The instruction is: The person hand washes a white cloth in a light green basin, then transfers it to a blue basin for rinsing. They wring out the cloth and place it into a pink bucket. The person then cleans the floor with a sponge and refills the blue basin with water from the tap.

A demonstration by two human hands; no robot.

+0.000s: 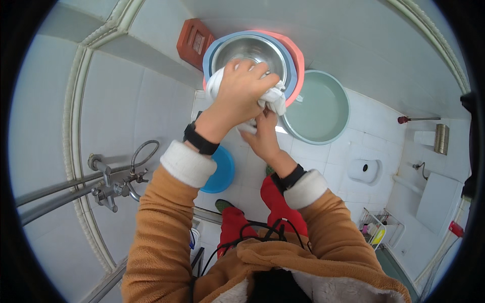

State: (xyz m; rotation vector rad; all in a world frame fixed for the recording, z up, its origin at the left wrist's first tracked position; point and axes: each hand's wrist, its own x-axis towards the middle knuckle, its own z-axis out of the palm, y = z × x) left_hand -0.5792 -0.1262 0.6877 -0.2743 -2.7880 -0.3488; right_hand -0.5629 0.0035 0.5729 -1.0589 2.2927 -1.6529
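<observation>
A bunched white cloth (276, 100) is gripped between both hands in front of the stacked basins. My left hand (241, 91) is closed over its upper part, knuckles up. Just below, my right hand (264, 137) has its fingers closed around the lower part, some of them hidden behind the cloth. Beyond the hands stands a stainless steel bowl (252, 44), set inside a blue-grey basin (208, 56) with a pink basin (299, 58) beneath. The cloth and my left hand cover the near rims of this stack.
Right of the stack, a pale green basin (318, 108) stands on the tiled floor. A bright blue basin (222, 171) sits below my left forearm. Wall taps (108, 187) are at left, a squat toilet (365, 170) and wire rack (381, 227) at right. A red-brown plastic object (194, 43) leans behind.
</observation>
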